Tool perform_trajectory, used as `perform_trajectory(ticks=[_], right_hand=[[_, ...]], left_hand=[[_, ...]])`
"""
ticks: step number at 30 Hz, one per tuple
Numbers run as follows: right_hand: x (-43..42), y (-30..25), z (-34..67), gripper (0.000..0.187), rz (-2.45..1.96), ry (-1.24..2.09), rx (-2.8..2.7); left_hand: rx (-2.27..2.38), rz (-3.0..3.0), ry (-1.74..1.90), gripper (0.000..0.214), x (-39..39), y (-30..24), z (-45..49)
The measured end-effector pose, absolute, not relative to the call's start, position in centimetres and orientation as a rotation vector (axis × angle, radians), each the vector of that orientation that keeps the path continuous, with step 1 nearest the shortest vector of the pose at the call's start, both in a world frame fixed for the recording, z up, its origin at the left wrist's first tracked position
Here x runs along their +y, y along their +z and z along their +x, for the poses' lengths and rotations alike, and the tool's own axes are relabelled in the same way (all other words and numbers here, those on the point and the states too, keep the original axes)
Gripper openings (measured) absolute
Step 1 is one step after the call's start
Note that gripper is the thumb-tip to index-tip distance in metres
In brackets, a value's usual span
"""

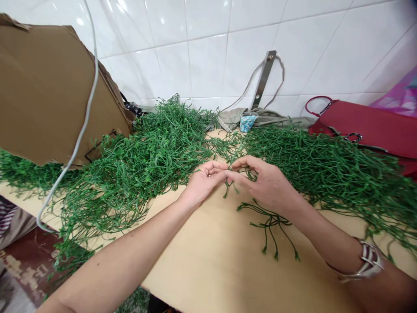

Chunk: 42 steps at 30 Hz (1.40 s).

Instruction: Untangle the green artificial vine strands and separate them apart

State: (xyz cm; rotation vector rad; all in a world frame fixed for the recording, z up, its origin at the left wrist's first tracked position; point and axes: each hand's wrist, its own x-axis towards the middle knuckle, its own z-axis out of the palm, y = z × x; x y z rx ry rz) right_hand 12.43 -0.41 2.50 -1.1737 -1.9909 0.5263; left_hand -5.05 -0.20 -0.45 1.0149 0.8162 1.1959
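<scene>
Starting at the far left, a striped cloth (9,217) and a patterned floor (22,265) show below the edge of a pale wooden table (195,261), while a sheet of brown cardboard (55,91) leans over the table with a white cable (89,87) hanging in front of it. A heap of artificial green vines (140,174) spreads from under the cardboard towards the person's left hand (205,182), whose fingers (215,167) curl inward and close on a thin green stem (228,178). That stem sits between the two hands, just above the table, with short tips hanging down. The right hand (263,184) meets the left at the fingertips, its thumb and forefinger pinching the stem, though the exact grip is partly hidden. Below it, a loose green sprig (269,224) with several thin branches lies on the bare wood, and a silver bangle (369,261) circles the right wrist. Behind the hands, a steel bracket (263,80) stands against white wall tiles (208,56), above grey cloth (231,119) and a small cup with blue contents (247,122). A second heap of vines (325,174) fills the right side of the table, reaching a red handbag (368,130), with pink fabric (395,100) beyond it.
</scene>
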Motion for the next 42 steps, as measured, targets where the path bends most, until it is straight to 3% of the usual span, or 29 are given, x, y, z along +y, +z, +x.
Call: perform_trajectory(ticks=[6,12,15,18,22,26,30,35,42], right_hand=[[-0.6,1.9,12.3,0.009,-1.197,0.549,-2.028],[-0.6,2.1,12.9,0.027,-1.137,-0.122,-2.468],[-1.1,2.5,12.4,0.028,-1.112,-0.178,-2.470],[-1.5,3.1,12.0,0.029,-1.098,0.003,-2.454],[-1.5,4.1,11.9,0.035,-1.047,0.559,-2.396],[-1.3,4.6,12.2,0.042,-0.820,1.122,-2.227],[-1.0,5.0,13.3,0.054,-0.747,1.385,-1.846],[-0.7,6.3,14.8,0.052,-0.936,1.121,-1.965],[-1.2,5.3,13.1,0.030,-0.966,0.582,-2.439]], left_hand=[[0.832,1.154,1.172,0.031,0.0,-0.7,-5.0],[0.870,1.176,1.096,0.023,-0.6,0.2,-4.8],[0.801,1.100,0.988,0.028,-1.0,0.6,-4.9],[0.792,1.167,0.918,0.041,-1.2,0.7,-5.0],[0.791,1.208,0.919,0.055,-1.2,0.6,-5.0],[0.606,0.980,0.854,0.060,-1.7,1.2,-4.8],[0.464,0.877,0.888,0.063,-2.0,1.9,-4.6],[0.580,0.883,1.003,0.056,-1.4,1.4,-4.6],[0.734,1.004,1.036,0.045,-1.5,0.7,-4.6]])
